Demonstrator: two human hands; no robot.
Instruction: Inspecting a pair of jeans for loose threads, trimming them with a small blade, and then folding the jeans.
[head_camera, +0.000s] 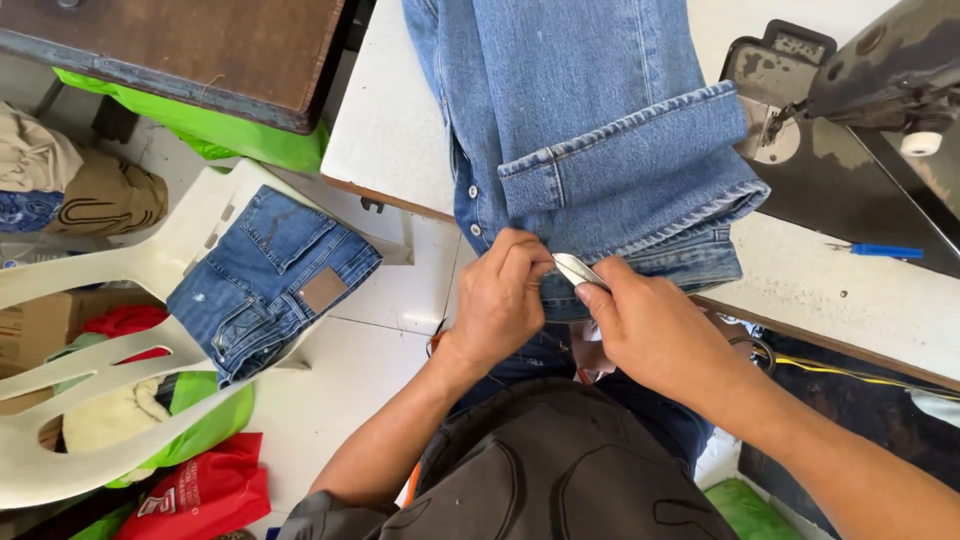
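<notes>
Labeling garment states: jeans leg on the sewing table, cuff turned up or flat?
Turned up. The jeans leg shows a folded cuff with lighter inner denim and hem stitching facing out.

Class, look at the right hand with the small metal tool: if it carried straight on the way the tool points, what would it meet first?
The right hand points its metal tool up-left, so it would probably meet the left hand fingertips pinching the jeans first; depth is unclear.

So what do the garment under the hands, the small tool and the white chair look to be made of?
The garment looks like blue denim: woven texture, pale stitching, faded cuff. The small tool in the right hand seems bare metal, silvery and shiny. The white chair appears to be moulded plastic, smooth and matte with slotted cut-outs.
</notes>
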